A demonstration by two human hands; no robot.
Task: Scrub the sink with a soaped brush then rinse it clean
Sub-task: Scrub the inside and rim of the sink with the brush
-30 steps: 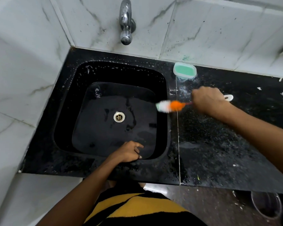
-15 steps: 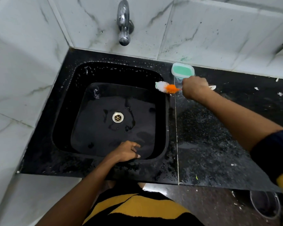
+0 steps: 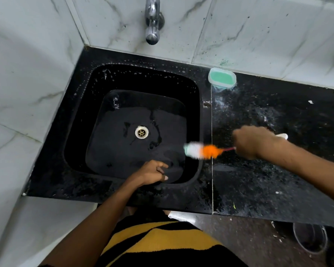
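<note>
The black sink (image 3: 81,132) is set into a black counter, with a metal drain (image 3: 141,132) in its wet floor. My right hand (image 3: 256,142) grips the handle of a brush (image 3: 202,150) with white and orange bristles. The blurred bristle end lies over the sink's right rim. My left hand (image 3: 152,173) rests on the sink's front rim, its fingers curled over the edge into the basin. A green soap in a clear dish (image 3: 222,77) sits at the back of the counter, right of the sink.
A chrome tap (image 3: 152,22) juts from the marble wall above the sink's back edge. The black counter (image 3: 278,180) stretches to the right, speckled with white bits and foam. A round metal vessel (image 3: 309,237) stands on the floor at lower right.
My right hand has pulled the brush from the back right corner near the soap dish toward me along the sink's right rim. The left hand stays on the front rim.
</note>
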